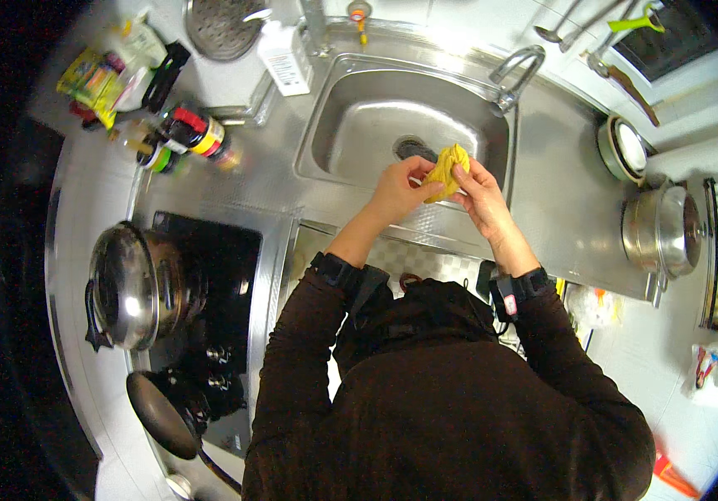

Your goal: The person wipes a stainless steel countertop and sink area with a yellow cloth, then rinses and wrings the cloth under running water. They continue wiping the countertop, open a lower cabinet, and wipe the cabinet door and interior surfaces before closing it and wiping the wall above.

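A crumpled yellow cloth (445,175) is held between both my hands, over the front edge of the stainless steel sink (359,125). My left hand (404,186) pinches its left side with thumb and fingers. On the right side, my right hand (479,191) grips it, thumb on top. Behind the cloth lies the dark sink drain (415,148). The curved metal faucet (512,78) stands at the sink's back right corner, and I see no water running from it.
A white pump bottle (285,59) and sauce bottles (199,131) stand left of the sink. A lidded pot (137,288) and a frying pan (162,413) sit on the black cooktop (227,263). Another lidded pot (659,228) and stacked bowls (622,150) are at the right.
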Demonstrator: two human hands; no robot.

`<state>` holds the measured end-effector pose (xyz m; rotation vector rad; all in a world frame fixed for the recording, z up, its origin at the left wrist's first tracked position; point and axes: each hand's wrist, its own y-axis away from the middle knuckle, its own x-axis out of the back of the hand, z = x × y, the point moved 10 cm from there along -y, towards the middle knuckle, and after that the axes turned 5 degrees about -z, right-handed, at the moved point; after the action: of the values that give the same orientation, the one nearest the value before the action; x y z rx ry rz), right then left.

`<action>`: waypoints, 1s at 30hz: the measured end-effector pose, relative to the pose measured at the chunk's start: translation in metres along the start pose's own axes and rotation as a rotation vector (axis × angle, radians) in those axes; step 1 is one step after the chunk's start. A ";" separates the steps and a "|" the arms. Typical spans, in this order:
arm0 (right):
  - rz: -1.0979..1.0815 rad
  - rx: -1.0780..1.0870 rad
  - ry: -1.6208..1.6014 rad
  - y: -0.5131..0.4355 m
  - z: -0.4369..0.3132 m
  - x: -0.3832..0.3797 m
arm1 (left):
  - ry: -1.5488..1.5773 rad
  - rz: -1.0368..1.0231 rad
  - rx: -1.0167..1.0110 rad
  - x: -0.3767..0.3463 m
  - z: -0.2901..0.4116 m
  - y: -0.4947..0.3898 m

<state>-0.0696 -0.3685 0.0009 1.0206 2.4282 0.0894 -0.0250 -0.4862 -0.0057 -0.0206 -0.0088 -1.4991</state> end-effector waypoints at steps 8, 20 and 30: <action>-0.289 -0.083 0.181 -0.004 0.034 -0.035 | 0.387 0.336 0.031 0.019 -0.028 0.094; -1.397 -0.178 0.844 0.153 0.235 -0.207 | 1.007 1.442 -0.048 -0.057 -0.092 0.490; -1.457 -0.431 0.991 0.324 0.389 -0.305 | 1.108 1.647 -0.412 -0.156 -0.061 0.687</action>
<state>0.5063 -0.3955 -0.1300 -1.3622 3.0676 0.6559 0.6485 -0.2829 -0.0754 0.3826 0.9698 0.2930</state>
